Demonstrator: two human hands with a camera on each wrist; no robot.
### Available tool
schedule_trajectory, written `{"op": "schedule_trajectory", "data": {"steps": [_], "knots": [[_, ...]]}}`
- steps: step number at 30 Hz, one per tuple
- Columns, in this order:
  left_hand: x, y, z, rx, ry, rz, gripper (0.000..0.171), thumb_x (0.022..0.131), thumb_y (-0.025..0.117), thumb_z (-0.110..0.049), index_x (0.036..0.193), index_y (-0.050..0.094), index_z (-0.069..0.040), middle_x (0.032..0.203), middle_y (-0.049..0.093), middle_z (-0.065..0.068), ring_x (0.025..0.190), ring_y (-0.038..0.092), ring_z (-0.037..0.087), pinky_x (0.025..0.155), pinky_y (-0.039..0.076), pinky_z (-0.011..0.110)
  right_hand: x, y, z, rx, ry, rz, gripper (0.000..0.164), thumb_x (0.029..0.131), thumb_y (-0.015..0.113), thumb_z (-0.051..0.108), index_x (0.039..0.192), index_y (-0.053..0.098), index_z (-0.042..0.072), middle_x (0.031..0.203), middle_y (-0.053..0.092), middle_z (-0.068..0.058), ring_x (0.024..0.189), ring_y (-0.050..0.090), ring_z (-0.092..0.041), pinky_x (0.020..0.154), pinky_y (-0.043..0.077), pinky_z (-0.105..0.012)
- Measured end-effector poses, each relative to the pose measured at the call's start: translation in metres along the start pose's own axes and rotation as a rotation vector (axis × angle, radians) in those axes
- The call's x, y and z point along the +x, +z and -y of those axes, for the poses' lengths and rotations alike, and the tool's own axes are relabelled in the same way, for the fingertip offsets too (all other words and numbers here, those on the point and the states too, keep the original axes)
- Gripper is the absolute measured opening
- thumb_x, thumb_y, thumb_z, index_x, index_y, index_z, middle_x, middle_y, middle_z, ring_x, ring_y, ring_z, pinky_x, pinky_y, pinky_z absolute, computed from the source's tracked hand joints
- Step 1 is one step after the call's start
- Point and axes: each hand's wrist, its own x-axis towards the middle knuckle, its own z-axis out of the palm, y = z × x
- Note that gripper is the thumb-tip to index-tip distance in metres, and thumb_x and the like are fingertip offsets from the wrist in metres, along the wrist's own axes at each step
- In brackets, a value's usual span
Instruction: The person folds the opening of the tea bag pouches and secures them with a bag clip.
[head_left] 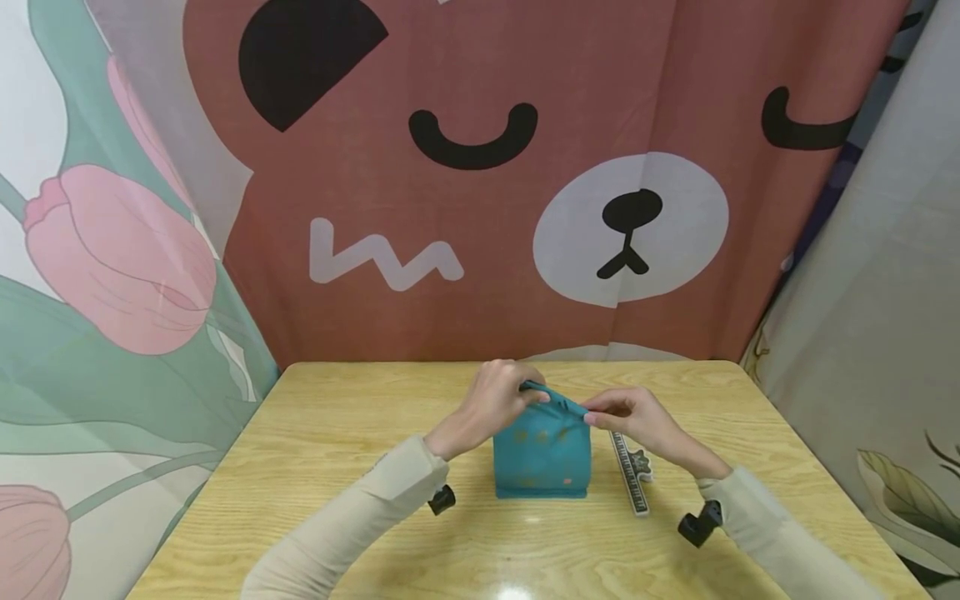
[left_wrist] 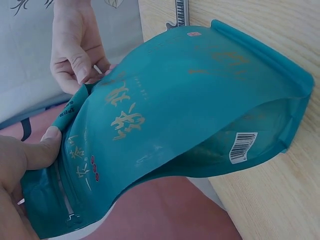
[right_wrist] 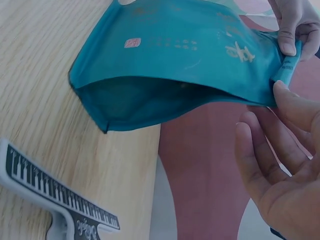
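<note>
A small place closed off by cloth is seen, but whether it belongs to a home or a studio cannot be told. A wood-grain table (head_left: 337,408) is bordered by the back cloth (head_left: 480,321), printed with a bear's face (head_left: 570,250), and the left cloth (head_left: 52,392), printed with tulips (head_left: 127,267).

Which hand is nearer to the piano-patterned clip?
Right. The right hand pinches the bag on the side facing the clip; the left hand grips the opposite side.
</note>
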Motion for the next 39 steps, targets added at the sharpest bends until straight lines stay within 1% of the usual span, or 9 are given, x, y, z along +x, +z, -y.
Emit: {"op": "schedule_trajectory", "data": {"steps": [3,6,9,14,18,23,29,36,39], "knots": [[0.0,0.0,0.0,-0.005,0.003,-0.007,0.012,0.085,0.079,-0.02,0.091,0.08,-0.01,0.084,0.074,0.0,0.069,0.065,0.01,0.061,0.046,0.016,-0.002,-0.003,-0.003,0.002,-0.026,0.007,0.019,0.096,0.066,0.01,0.113,0.074,0.005,0.101,0.071,-0.009,0.085,0.068,-0.017,0.072,0.056,-0.032],[0.0,0.0,0.0,-0.01,0.006,-0.009,0.011,0.085,0.079,-0.019,0.091,0.08,-0.01,0.084,0.075,0.0,0.069,0.065,0.009,0.062,0.047,0.016,-0.004,-0.004,-0.007,0.003,-0.058,0.012,0.016,0.096,0.065,0.006,0.11,0.074,0.003,0.099,0.071,-0.015,0.083,0.067,-0.017,0.07,0.056,-0.032],[-0.001,0.0,0.0,-0.008,0.01,-0.008,0.011,0.085,0.079,-0.02,0.091,0.08,-0.01,0.085,0.074,-0.001,0.069,0.065,0.007,0.062,0.046,0.016,-0.006,-0.005,-0.011,-0.027,-0.044,-0.009,0.014,0.096,0.066,0.006,0.106,0.074,0.004,0.097,0.071,-0.016,0.081,0.067,-0.016,0.069,0.056,-0.033],[-0.001,-0.001,0.0,-0.003,0.018,0.001,0.011,0.086,0.078,-0.021,0.092,0.079,-0.011,0.085,0.074,-0.002,0.066,0.062,0.004,0.061,0.045,0.014,-0.01,-0.002,-0.016,-0.224,0.025,-0.115,0.012,0.094,0.07,0.013,0.103,0.076,0.007,0.093,0.072,-0.003,0.075,0.066,-0.012,0.065,0.054,-0.029],[-0.001,-0.001,-0.001,-0.005,0.013,0.009,0.012,0.087,0.077,-0.021,0.092,0.079,-0.011,0.085,0.074,-0.001,0.065,0.061,0.002,0.061,0.044,0.013,-0.013,-0.001,-0.021,-0.332,0.017,-0.162,0.009,0.092,0.071,0.01,0.099,0.076,0.006,0.087,0.072,0.001,0.069,0.065,-0.011,0.061,0.053,-0.027],[-0.001,-0.001,-0.001,-0.006,0.007,0.01,0.011,0.087,0.077,-0.021,0.092,0.079,-0.01,0.085,0.074,-0.001,0.065,0.062,0.003,0.06,0.044,0.013,-0.016,0.0,-0.026,-0.354,-0.005,-0.171,0.007,0.091,0.072,0.008,0.096,0.077,0.007,0.085,0.072,0.002,0.067,0.064,-0.009,0.059,0.052,-0.026],[-0.001,0.0,0.0,0.002,0.012,0.002,0.011,0.087,0.078,-0.02,0.092,0.079,-0.011,0.085,0.074,-0.001,0.067,0.063,0.005,0.062,0.045,0.013,-0.02,-0.001,-0.031,-0.347,0.033,-0.163,0.007,0.091,0.072,0.007,0.097,0.076,0.006,0.086,0.072,-0.001,0.069,0.066,-0.02,0.058,0.052,-0.026],[-0.001,0.001,0.001,-0.001,0.011,0.008,0.012,0.087,0.077,-0.021,0.092,0.079,-0.01,0.086,0.074,-0.001,0.067,0.063,0.005,0.062,0.045,0.013,-0.023,-0.003,-0.037,-0.43,0.064,-0.154,0.008,0.089,0.074,0.007,0.096,0.077,0.008,0.088,0.072,0.001,0.07,0.062,-0.01,0.061,0.052,-0.027],[-0.001,0.001,0.001,0.0,0.011,0.005,0.012,0.088,0.077,-0.021,0.092,0.079,-0.01,0.086,0.074,-0.001,0.067,0.064,0.005,0.062,0.045,0.013,-0.024,-0.004,-0.039,-0.435,0.08,-0.137,0.01,0.089,0.074,0.005,0.098,0.077,0.007,0.092,0.073,-0.003,0.072,0.064,-0.013,0.062,0.052,-0.027]]}}
